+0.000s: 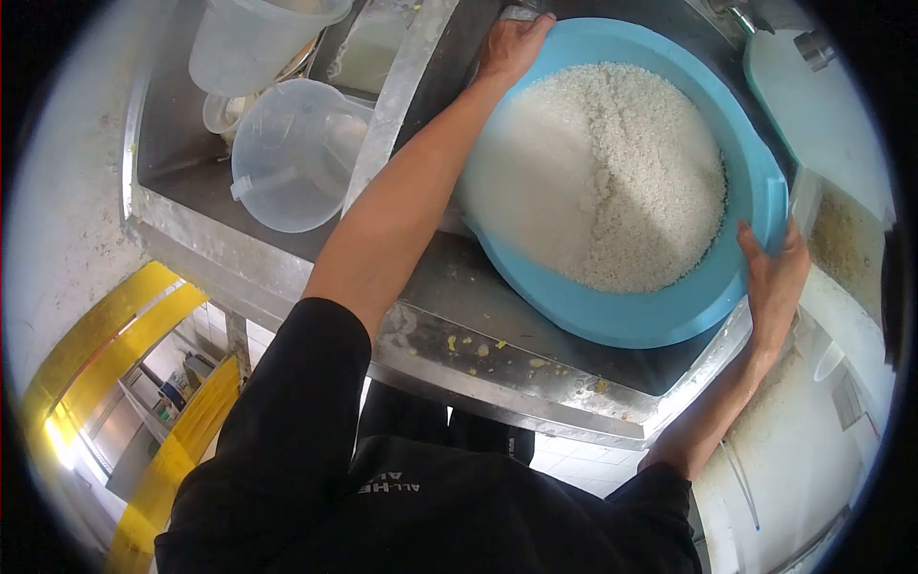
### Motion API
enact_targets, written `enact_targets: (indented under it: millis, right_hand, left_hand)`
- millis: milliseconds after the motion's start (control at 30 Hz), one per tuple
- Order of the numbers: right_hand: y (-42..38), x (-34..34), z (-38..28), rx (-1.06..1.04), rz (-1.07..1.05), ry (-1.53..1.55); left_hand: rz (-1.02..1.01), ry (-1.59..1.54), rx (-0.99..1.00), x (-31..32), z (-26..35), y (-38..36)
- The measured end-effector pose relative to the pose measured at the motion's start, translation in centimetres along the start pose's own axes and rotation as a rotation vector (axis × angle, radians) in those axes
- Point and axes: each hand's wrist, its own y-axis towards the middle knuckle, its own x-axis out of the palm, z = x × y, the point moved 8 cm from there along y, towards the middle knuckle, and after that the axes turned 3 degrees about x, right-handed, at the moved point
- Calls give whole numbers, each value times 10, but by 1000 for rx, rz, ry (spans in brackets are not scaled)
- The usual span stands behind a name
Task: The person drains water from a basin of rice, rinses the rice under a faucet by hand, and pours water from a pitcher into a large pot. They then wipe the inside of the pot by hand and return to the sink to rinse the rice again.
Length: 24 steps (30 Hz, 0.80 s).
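Note:
A round blue basin (612,328) sits in the right compartment of a metal sink (516,368). White grains that look like rice (660,182) lie in it, with cloudy liquid over their left part. My left hand (513,46) grips the basin's upper left rim, its fingers partly hidden at the edge. On the right rim, beside the handle, my right hand (773,277) holds on with its thumb on the inner side and its fingers along the outside.
In the left sink compartment stand a translucent bucket (292,158) and another clear container (258,43). A metal divider (406,81) separates the compartments. Yellow scraps dot the sink's front ledge. Yellow bars (124,335) stand at lower left, and a tap (741,17) is at upper right.

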Motion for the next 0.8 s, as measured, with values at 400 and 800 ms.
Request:
enact_targets:
  millis: [400,800]
  right_hand:
    - [1,2,4,-21,4,21]
    - [0,0,1,-18,9,-11]
  left_hand:
    - [-83,-88,-273,-3,5,-14]
    - [-108,-48,-279,-3,1,-13]
